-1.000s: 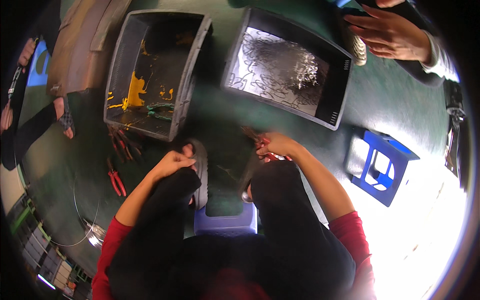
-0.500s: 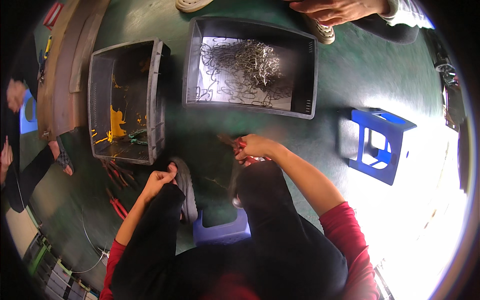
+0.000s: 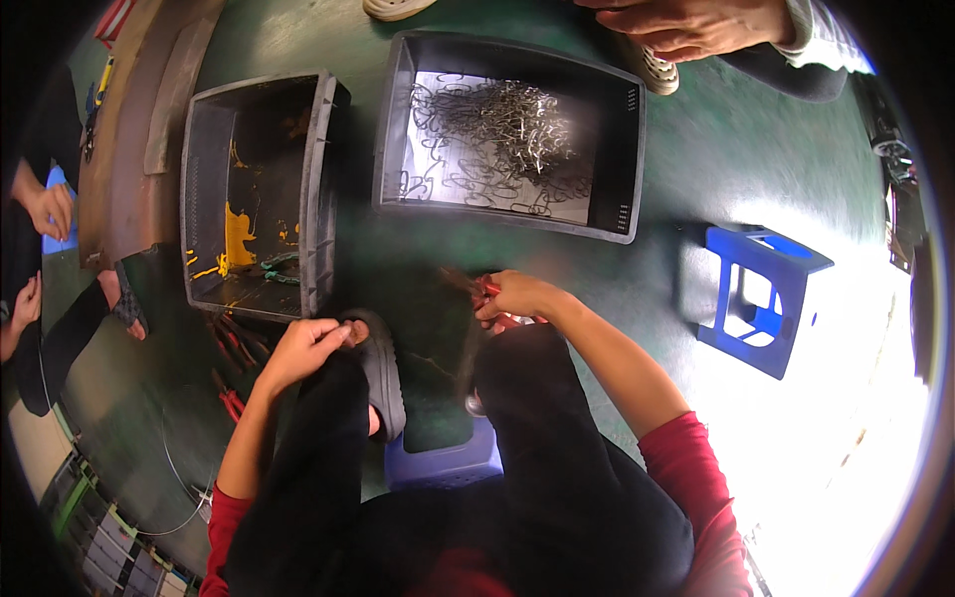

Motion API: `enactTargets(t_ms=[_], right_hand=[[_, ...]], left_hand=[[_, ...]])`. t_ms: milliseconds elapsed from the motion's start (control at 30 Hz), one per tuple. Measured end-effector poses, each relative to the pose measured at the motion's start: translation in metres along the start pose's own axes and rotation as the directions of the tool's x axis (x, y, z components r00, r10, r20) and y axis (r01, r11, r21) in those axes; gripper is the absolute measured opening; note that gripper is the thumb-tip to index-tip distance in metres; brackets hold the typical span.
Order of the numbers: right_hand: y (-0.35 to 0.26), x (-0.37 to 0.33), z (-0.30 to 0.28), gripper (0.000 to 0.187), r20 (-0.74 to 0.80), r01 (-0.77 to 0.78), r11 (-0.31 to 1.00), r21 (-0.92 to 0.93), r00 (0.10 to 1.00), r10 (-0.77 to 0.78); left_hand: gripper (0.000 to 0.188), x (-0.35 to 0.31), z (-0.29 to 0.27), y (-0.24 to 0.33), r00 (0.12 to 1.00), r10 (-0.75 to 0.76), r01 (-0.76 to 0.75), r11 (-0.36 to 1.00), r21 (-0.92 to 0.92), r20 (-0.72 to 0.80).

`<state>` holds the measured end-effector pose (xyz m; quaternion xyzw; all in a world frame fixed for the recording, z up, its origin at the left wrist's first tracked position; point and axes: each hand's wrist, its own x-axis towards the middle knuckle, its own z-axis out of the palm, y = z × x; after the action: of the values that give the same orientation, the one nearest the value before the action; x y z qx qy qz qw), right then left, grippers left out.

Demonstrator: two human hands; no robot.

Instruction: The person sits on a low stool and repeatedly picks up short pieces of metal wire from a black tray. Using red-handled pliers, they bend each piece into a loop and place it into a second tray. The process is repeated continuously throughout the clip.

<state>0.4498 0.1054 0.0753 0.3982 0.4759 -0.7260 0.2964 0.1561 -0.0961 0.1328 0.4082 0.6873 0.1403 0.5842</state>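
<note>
Red-handled pliers (image 3: 489, 296) are sitting in the right hand (image 3: 519, 297), which is clenching around the grips just above the right knee, near the picture's centre; the tool's nose is pointing out toward ten o'clock over the green floor (image 3: 716, 159). Left hand (image 3: 301, 348) is resting at about nine o'clock from the pliers, fingers curling onto the toe of a dark sandal (image 3: 381, 370) on the person's own foot — whether it is pinching anything small I cannot tell. Below both hands, at six o'clock, a blue plastic stool (image 3: 443, 466) is showing between the black trouser legs. Beside the left hand, at eight to nine o'clock, more red-handled tools (image 3: 231, 398) are lying on the floor. Further out at ten o'clock a grey crate (image 3: 320, 199) is standing, stained yellow inside. At twelve o'clock a second, wider grey crate (image 3: 627, 169) is holding a heap of bent wire clips (image 3: 507, 124). Out at three o'clock another blue stool (image 3: 758, 296) is lying tipped on its side in bright light. At the far rim — one o'clock — another person's hand (image 3: 686, 22) is reaching in, and at nine o'clock someone else's hands (image 3: 45, 209) are showing.
</note>
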Motion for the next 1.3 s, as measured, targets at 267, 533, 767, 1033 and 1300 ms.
enactTargets(t_ms=[267,533,767,1033,1300], right_hand=[[0.007,0.005,0.004,0.025,0.003,-0.010,0.985,0.174,1.000,0.009],[0.011,0.011,0.000,0.033,0.017,-0.014,0.984,0.177,1.000,0.011],[0.003,0.010,0.001,0.037,0.007,-0.061,0.992,0.115,0.998,0.060],[0.008,0.015,-0.001,0.037,0.033,-0.104,0.973,0.206,0.995,0.099],[0.008,0.012,0.002,0.033,0.012,-0.055,0.983,0.177,0.998,0.054]], left_hand=[[0.018,0.007,-0.005,0.022,0.985,0.078,-0.073,0.997,0.037,-0.156],[0.023,0.018,-0.030,-0.019,0.972,-0.020,-0.116,0.824,-0.555,-0.233],[0.016,0.103,-0.109,-0.090,0.574,0.178,-0.053,0.982,0.180,-0.799],[0.017,0.172,-0.119,-0.071,0.425,0.316,0.062,0.925,0.376,-0.848],[0.016,0.182,-0.117,-0.070,0.517,0.242,0.180,0.907,0.381,-0.821]])
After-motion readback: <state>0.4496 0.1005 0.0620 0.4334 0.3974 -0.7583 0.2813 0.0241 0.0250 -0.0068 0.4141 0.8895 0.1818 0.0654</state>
